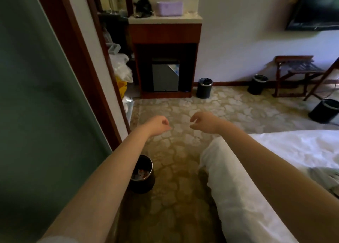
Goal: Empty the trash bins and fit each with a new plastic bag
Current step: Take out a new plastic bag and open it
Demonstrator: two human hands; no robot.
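Several round black trash bins stand on the patterned carpet. The nearest bin (145, 175) sits low left, partly under my left forearm, with litter inside. Another bin (204, 87) stands beside the wooden cabinet, one (256, 84) against the far wall, and one (325, 110) at the right edge; these look lined with dark bags. Both arms reach forward above the floor. My left hand (159, 123) is curled into a fist and holds nothing. My right hand (203, 121) has loosely curled fingers, also holding nothing.
A bed with white linen (275, 160) fills the lower right. A wooden cabinet with a mini fridge (165, 74) stands ahead. White and yellow bags (122, 72) are piled in the doorway at left. A luggage rack (297, 72) stands by the far wall.
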